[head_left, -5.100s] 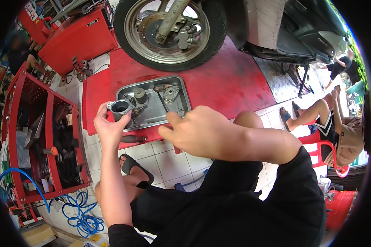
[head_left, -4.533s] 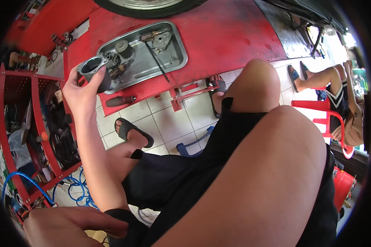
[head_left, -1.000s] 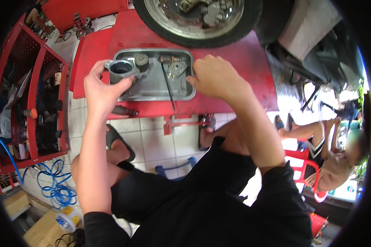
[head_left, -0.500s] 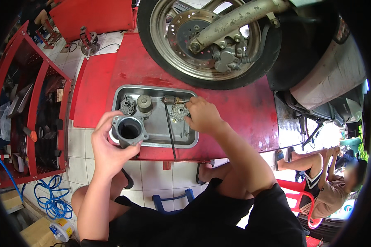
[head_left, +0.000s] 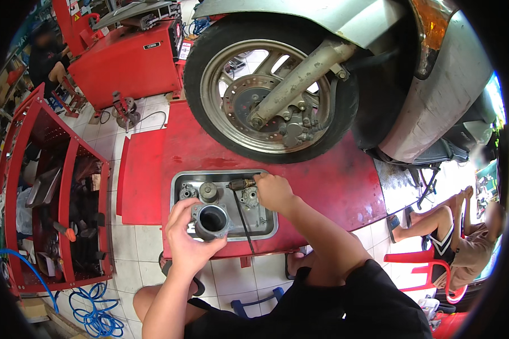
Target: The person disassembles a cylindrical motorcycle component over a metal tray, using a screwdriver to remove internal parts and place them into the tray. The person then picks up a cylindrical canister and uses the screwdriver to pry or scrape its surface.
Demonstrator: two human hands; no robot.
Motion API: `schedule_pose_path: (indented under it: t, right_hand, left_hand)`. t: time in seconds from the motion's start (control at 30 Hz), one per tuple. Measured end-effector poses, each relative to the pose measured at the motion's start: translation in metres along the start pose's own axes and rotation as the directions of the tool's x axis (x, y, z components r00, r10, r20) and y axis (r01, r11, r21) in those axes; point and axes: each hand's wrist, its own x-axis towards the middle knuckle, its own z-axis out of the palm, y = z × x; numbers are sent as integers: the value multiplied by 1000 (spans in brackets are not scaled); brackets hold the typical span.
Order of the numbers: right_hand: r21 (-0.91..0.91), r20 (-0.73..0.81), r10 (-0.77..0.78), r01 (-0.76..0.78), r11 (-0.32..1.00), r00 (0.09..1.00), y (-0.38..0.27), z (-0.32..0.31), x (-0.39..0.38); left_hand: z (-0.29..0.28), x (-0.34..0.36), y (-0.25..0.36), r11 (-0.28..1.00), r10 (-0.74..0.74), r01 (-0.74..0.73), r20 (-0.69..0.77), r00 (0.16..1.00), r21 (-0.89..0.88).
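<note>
My left hand (head_left: 188, 243) holds a hollow metal cylinder housing with a bolt flange (head_left: 210, 218) upright over the near left of the steel tray (head_left: 272, 226). My right hand (head_left: 272, 191) has closed fingers on the end of a bronze-coloured cylindrical part (head_left: 240, 183) at the tray's far right. Beside it lies a round metal cover (head_left: 249, 200). A squat metal cylinder (head_left: 209, 191) and another cast piece (head_left: 186, 191) sit on the left. A long dark rod (head_left: 242, 221) lies across the tray's near rim. Small bolts lie at the right.
The tray rests on a red platform (head_left: 336, 192) below a scooter's front wheel (head_left: 203, 113). A red trolley (head_left: 68, 181) stands left, with blue hose (head_left: 96, 311) below. A person (head_left: 466, 240) sits on a red chair at right; another (head_left: 42, 62) sits at far left.
My left hand has kept hold of the housing throughout. My right hand dropped low, returned to the tray and has moved onto the bronze-coloured part. The camera now shows more of the wheel.
</note>
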Motion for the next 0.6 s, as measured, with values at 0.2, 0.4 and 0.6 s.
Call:
schedule_pose_path:
  t: [0.2, 0.4, 0.6]
  right_hand:
    - [28, -28, -38, 38, 999, 999, -2, 0, 2]
    - [30, -10, -38, 38, 999, 999, -5, 2, 0]
    - [72, -78, -45, 51, 996, 996, -7, -12, -8]
  left_hand:
    - [-6, -7, -8, 999, 4, -4, 15, 1000, 52]
    - [-3, -3, -15, 998, 40, -36, -64, 997, 60]
    - [-10, 10, 0, 992, 96, -97, -15, 995, -85]
